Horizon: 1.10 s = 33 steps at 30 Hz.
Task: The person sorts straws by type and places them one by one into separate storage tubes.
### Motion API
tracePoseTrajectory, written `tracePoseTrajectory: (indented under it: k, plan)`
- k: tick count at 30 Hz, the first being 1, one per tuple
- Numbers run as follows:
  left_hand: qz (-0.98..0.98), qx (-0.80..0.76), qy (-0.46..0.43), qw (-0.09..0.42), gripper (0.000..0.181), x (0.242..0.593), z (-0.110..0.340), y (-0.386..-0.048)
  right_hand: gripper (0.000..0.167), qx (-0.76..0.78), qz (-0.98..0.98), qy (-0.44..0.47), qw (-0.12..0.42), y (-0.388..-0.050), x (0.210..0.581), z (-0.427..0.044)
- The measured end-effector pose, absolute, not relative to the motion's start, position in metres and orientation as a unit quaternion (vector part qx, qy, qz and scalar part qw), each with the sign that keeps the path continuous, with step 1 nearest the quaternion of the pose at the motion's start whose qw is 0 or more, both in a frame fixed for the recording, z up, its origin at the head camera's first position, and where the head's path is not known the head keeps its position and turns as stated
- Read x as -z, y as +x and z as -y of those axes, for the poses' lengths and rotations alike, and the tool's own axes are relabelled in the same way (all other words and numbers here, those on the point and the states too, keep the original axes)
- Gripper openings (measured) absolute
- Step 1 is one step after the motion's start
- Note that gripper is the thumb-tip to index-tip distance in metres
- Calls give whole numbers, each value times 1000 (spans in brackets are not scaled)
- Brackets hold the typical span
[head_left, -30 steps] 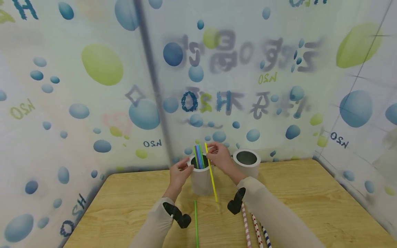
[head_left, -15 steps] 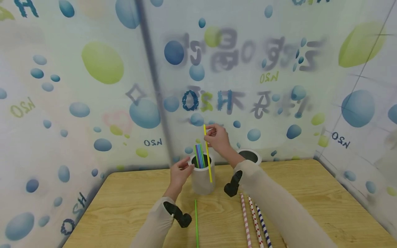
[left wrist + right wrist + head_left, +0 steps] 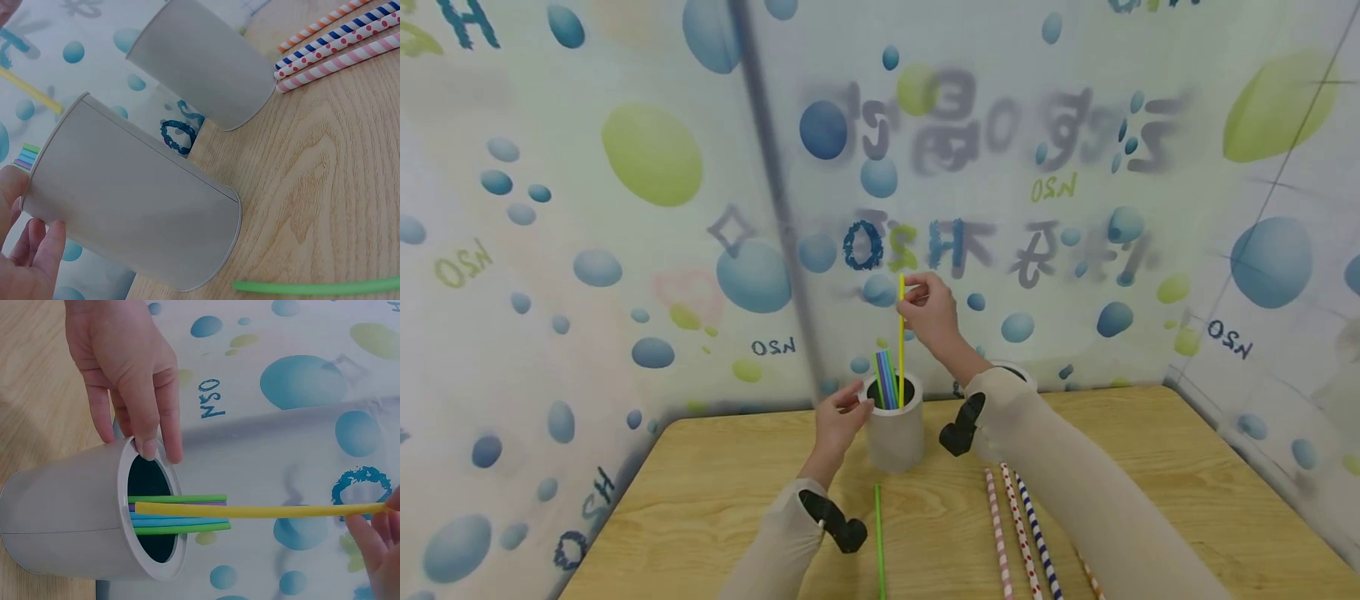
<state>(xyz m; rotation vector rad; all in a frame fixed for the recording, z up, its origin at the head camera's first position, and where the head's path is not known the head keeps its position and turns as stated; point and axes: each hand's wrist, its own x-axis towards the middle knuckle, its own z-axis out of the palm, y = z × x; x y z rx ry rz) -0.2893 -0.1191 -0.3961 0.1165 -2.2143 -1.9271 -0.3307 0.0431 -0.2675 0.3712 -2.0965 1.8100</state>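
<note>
My right hand [image 3: 931, 312] pinches a yellow straw [image 3: 902, 358] near its top end and holds it upright. The straw's lower end is at the mouth of a light grey can [image 3: 895, 442]; how far inside it reaches, I cannot tell. Several green, blue and purple straws [image 3: 215, 522] stand in that can. At the can's left side, my left hand [image 3: 838, 421] grips the rim, with the thumb on the edge and fingers against the outer wall. A single green straw [image 3: 880, 542] lies on the table in front of the can.
A second grey can [image 3: 203, 69] stands to the right, mostly behind my right sleeve in the head view. Patterned paper straws lie at front right: pink-striped [image 3: 997, 533], red-dotted [image 3: 1021, 533], blue-striped [image 3: 1039, 533] and orange-striped [image 3: 322, 26]. A printed curtain [image 3: 655, 150] hangs behind the wooden table [image 3: 722, 492].
My right hand has risen with the yellow straw, which went from slanting in front of the can to upright over its mouth. The left hand has stayed at the rim.
</note>
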Motion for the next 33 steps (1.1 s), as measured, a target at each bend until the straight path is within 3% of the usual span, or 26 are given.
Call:
tracePoseTrajectory:
  k: [10,24,33]
  plan:
    - [751,651,38,105,42,398,118,-288,25,-623,749,150,169,-335,283,-46]
    - [750,651,41,109,41,398,120,-289,25,-615,774,119,90,-337,321,-44]
    - [753,649,48,96,42,397,119,-290,25,-601,788,107,81,-340,344,-45]
